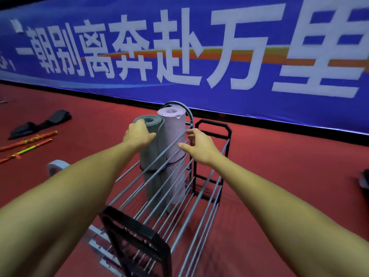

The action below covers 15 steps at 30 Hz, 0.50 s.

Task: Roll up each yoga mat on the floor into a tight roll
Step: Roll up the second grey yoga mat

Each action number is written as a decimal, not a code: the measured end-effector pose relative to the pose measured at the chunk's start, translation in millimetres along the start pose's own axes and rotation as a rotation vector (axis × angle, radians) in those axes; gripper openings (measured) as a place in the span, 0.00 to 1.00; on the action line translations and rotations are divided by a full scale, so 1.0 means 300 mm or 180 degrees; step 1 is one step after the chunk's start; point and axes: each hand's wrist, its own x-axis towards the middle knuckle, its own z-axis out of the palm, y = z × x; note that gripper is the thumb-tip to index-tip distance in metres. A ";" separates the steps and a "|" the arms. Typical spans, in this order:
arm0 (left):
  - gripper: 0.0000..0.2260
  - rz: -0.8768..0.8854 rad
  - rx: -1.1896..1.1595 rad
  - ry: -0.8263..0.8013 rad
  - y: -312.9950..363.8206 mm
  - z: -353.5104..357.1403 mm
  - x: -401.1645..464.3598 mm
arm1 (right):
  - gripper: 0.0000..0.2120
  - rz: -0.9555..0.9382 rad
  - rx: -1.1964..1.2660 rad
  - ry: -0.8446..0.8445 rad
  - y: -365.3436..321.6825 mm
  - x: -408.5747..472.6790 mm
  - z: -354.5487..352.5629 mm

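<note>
Right, my left hand grips the top of the grey mat, fingers curled round its upper end, and this roll stands upright in the metal rack, touching the lilac mat that stands just beside it, also rolled and upright. My right hand hovers near the rack's top rails, fingers relaxed and spread, grasping nothing; whether a fingertip touches a rail I cannot tell. Both rolls look snug, each with a dark band around its lower part, so I judge this as the stowing step, settling the grey one into place. Off to the left a pale curved edge peeks out from behind my forearm, maybe another mat, too hidden to say. Next, I reckon, I let go once the roll stands steady, then look around the red floor for any mat lying flat
</note>
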 end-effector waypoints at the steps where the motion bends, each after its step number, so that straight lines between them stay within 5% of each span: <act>1: 0.26 0.0149 0.0021 -0.0119 0.028 -0.017 -0.033 | 0.31 -0.0035 -0.0033 0.0014 -0.003 -0.053 -0.044; 15: 0.05 0.2933 -0.1272 -0.0968 0.911 0.016 -1.004 | 0.12 -0.0585 -0.0716 0.1209 0.167 -1.090 -0.911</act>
